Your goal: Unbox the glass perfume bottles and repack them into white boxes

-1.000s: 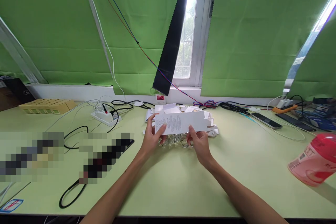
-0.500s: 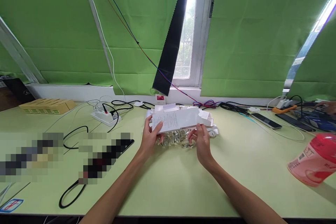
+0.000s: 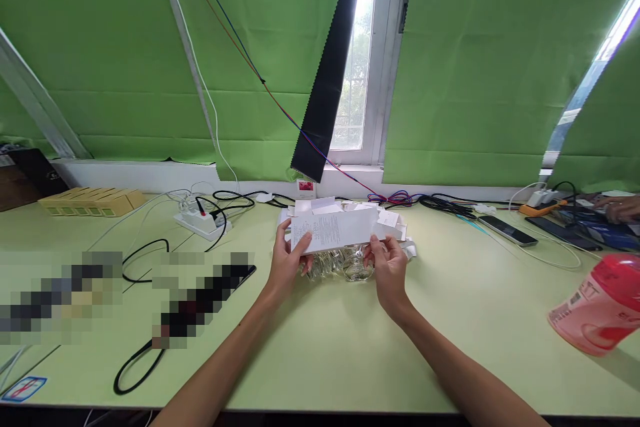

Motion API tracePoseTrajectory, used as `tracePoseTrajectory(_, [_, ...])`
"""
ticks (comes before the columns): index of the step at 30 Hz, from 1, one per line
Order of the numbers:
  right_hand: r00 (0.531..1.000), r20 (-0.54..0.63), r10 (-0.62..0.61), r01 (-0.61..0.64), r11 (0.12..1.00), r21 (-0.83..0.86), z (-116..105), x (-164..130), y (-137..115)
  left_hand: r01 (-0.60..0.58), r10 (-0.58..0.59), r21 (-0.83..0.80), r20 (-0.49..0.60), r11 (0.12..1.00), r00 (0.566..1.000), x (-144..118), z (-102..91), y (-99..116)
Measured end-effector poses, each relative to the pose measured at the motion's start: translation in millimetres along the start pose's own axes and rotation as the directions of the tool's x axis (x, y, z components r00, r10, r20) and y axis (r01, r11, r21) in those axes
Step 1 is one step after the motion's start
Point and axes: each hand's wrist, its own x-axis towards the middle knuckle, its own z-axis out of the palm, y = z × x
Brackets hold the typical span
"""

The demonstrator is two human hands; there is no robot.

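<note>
**Green cloth (image 3: 490,73) across the back, a white box (image 3: 337,231) held in front**

A pale table (image 3: 320,360) was spread across the lower half of the frame, and a bright strip of window (image 3: 353,93) was left uncovered at upper centre. At mid-frame, the white box was held up in front of a pile of white cartons (image 3: 325,205), with clear plastic wrapping (image 3: 334,267) seen below it. Its left end was clamped by the left hand (image 3: 287,255), thumb on the printed face. Its lower edge was pinched near the right end by the right hand (image 3: 391,265), fingers curled.

The step in hand was judged to be the handling of the box's right end, where a flap (image 3: 389,231) seemed to stand out; whether it belonged to this box or to the pile could not be told for certain. For the next move, a steady left hold and light right fingertips would seem to be called for, since thin card could be creased.

The small print could not be read, and the underside and inside of the box were hidden. At left, objects were masked by pixel blocks (image 3: 194,307); at the right edge, another person's hand (image 3: 623,209) was cut off.
</note>
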Motion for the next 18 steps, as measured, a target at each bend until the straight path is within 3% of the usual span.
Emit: tracePoseTrajectory(18, [0.998,0.070,-0.001,0.006,0.998,-0.062,0.4,-3.4,0.6,-0.025,0.024,0.033,0.032,0.999,0.999,-1.8,0.7,-1.5])
